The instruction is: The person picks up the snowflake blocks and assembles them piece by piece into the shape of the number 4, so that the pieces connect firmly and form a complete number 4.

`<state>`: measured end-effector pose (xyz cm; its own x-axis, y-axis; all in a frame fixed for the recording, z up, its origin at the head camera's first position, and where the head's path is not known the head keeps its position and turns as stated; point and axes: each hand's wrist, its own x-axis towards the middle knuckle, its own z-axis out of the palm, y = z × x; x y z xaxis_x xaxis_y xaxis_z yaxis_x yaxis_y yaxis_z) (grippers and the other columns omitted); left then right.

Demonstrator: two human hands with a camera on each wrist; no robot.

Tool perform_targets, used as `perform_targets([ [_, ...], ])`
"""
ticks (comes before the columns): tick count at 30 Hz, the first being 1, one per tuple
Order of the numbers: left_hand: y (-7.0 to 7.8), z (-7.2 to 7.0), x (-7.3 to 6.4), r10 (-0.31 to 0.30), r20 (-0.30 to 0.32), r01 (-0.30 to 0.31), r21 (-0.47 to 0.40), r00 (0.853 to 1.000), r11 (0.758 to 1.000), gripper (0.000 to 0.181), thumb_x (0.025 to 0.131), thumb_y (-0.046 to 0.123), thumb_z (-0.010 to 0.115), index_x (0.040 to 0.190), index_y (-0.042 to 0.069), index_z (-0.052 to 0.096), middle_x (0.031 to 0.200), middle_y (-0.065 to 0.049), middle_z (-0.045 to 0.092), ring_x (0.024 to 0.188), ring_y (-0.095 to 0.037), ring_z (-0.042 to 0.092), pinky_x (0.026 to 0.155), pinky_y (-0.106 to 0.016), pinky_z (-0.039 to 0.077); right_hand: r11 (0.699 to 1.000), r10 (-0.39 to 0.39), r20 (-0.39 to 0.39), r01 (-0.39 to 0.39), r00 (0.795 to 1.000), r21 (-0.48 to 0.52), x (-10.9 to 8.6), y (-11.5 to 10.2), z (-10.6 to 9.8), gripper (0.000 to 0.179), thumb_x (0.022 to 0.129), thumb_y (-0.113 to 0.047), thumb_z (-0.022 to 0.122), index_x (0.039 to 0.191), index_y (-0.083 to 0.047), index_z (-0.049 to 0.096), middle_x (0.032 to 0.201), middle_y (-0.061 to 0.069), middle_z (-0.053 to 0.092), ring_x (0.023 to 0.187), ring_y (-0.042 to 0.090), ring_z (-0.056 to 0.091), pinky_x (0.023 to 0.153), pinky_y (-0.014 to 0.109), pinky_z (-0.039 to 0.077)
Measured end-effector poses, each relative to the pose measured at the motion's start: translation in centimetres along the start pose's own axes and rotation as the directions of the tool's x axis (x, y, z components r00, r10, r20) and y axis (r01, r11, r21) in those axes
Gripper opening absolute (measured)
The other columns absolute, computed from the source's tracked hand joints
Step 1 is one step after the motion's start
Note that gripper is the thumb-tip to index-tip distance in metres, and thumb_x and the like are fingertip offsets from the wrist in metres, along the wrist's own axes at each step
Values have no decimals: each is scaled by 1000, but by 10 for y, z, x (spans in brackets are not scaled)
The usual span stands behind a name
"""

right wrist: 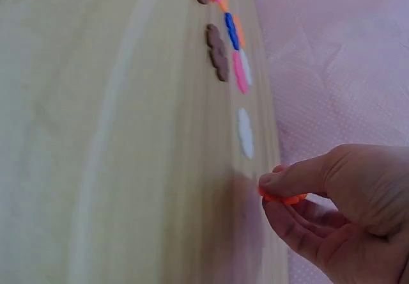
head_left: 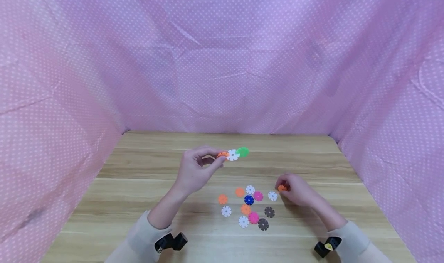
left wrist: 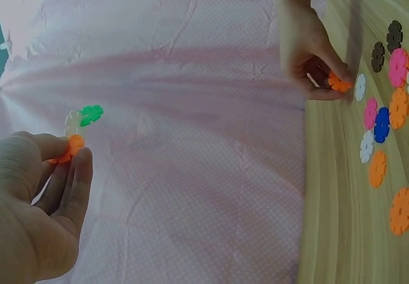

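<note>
My left hand (head_left: 195,170) is raised over the table and pinches an orange notched disc (left wrist: 75,146) between thumb and fingers. Joined to that disc is a white notched disc (head_left: 233,155), and a green disc (head_left: 243,152) is attached at the far end, making a short chain. Lower on the right, my right hand (head_left: 297,189) pinches a single orange notched disc (right wrist: 293,199) close over the wood, beside a white disc (head_left: 272,196) lying flat. In the right wrist view the thumb lies over the orange disc and covers part of it.
Several loose notched discs lie between the hands: a blue disc (head_left: 249,200), a pink disc (head_left: 253,218), a brown disc (head_left: 263,224), an orange disc (head_left: 222,199) and others. They rest on a wooden table (head_left: 138,201). Pink dotted cloth (head_left: 222,81) encloses the back and sides.
</note>
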<state>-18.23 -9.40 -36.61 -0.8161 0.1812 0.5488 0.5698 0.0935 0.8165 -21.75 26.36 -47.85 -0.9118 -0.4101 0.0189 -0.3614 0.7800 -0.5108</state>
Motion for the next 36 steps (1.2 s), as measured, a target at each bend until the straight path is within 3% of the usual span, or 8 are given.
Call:
perform_targets([
  [4,-1,1,0,-19,-7,19,5,1000,1000,13,92,-5,79,105,-3,80,96,-18,81,74,-16,78,78,-36,72,996,-14,-45,17,999,87,0,0,-14,7,94,-2,76,99,-6,76,90,0,73,80,6,64,70,21,60],
  [8,-2,2,1,-20,-5,20,7,1000,1000,15,92,-3,79,107,-3,80,98,-19,81,74,-29,79,77,-33,71,985,-63,-136,84,989,151,5,-8,-31,10,93,3,76,103,3,76,90,7,76,77,4,67,68,20,63],
  [11,-3,3,1,-16,5,16,2,1000,1000,14,92,-5,78,106,-4,79,98,-20,80,76,-38,79,78,-31,71,978,-100,-213,135,972,159,8,-19,-44,12,92,5,77,104,3,76,90,10,78,78,3,69,67,20,65],
  [17,-4,6,3,-16,14,16,7,1000,1000,13,92,-7,77,104,-5,79,97,-20,80,77,-35,79,79,-30,71,953,-133,-313,208,940,219,14,-49,-64,15,93,5,77,107,1,76,95,13,79,83,2,71,73,15,65],
  [22,-2,7,2,-34,22,34,21,999,999,13,93,-4,78,106,-2,80,99,-18,80,78,-36,79,80,-31,71,921,-182,-397,297,900,251,18,-80,-78,15,91,7,79,104,0,76,92,12,80,82,-1,71,74,12,64],
  [32,0,12,4,-40,22,40,19,999,999,10,92,-2,79,102,-2,80,97,-17,80,77,-30,79,79,-32,71,790,-240,-496,465,834,399,17,-131,-88,21,88,16,76,105,4,75,92,17,78,84,6,75,80,21,68],
  [36,0,13,5,-31,19,31,33,999,999,11,92,-1,80,103,-1,80,97,-15,81,77,-24,79,78,-29,71,761,-251,-519,497,817,416,16,-140,-88,23,88,18,74,107,5,75,92,17,77,83,8,77,80,23,69],
])
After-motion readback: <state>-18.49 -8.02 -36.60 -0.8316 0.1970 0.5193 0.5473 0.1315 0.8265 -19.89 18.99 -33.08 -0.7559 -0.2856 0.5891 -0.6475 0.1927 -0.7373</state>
